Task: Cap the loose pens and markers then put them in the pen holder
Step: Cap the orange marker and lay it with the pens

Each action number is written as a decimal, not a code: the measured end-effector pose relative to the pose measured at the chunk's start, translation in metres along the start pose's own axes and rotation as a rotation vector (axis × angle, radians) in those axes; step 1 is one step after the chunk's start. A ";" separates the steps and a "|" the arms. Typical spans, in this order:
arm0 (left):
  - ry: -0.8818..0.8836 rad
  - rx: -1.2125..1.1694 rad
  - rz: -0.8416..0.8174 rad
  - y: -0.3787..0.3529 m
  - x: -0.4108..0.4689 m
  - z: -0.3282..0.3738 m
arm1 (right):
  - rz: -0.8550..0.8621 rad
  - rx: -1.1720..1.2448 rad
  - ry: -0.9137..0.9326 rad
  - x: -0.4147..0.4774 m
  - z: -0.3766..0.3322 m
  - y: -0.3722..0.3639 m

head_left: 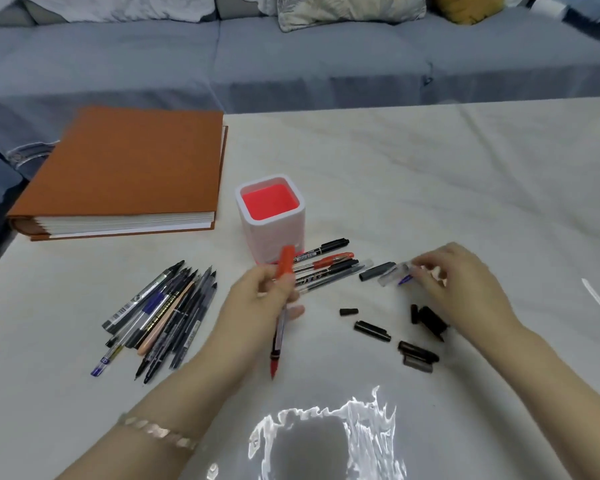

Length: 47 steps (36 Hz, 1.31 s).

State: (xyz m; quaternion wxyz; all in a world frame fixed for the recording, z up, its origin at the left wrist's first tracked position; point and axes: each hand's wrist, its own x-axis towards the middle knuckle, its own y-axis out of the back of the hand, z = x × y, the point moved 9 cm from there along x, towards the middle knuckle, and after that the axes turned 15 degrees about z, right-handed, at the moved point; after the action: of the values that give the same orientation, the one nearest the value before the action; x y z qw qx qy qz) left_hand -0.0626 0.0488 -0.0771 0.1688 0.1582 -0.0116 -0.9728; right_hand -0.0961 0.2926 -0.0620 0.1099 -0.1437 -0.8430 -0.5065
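- Printed lettering is running along several barrels in the pen pile (167, 317), too blurred to read.
- A barcode label (121, 311) is showing on one marker (153, 285), digits illegible.

Print on pens (160, 317) unreadable; right hand (465, 285) fingertips blurred at clear cap (394, 273); pen holder (271, 233) base hidden behind red pen (278, 337).

Upright white, red-lined pen holder (274, 237) stands behind piled pens (174, 313) and scattered black caps (372, 331).
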 end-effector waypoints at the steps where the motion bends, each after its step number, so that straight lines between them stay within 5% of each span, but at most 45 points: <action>1: 0.057 -0.120 0.035 0.004 0.001 0.001 | 0.019 -0.090 -0.046 0.005 0.014 0.001; 4: 0.085 -0.281 0.085 0.012 0.000 0.008 | -0.017 -0.240 -0.136 0.010 0.036 -0.008; 15: 0.108 0.052 -0.049 0.018 -0.015 -0.009 | -0.053 -0.341 -0.124 -0.003 0.041 -0.021; 22: -0.058 0.271 -0.114 0.021 -0.017 -0.015 | -0.037 0.249 -0.082 -0.020 -0.018 0.015; 30: -0.346 0.388 -0.130 0.022 -0.029 0.001 | -0.111 0.832 -0.318 -0.039 -0.058 0.016; 47: -0.541 0.497 -0.193 0.019 -0.048 0.010 | -0.281 0.871 -0.273 -0.050 -0.083 0.008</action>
State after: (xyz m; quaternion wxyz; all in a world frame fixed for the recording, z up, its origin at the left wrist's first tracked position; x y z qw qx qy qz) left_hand -0.0168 0.0465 -0.0520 0.0237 -0.0680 -0.2764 -0.9583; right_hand -0.0437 0.2162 -0.0340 -0.0215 -0.0343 -0.9949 -0.0924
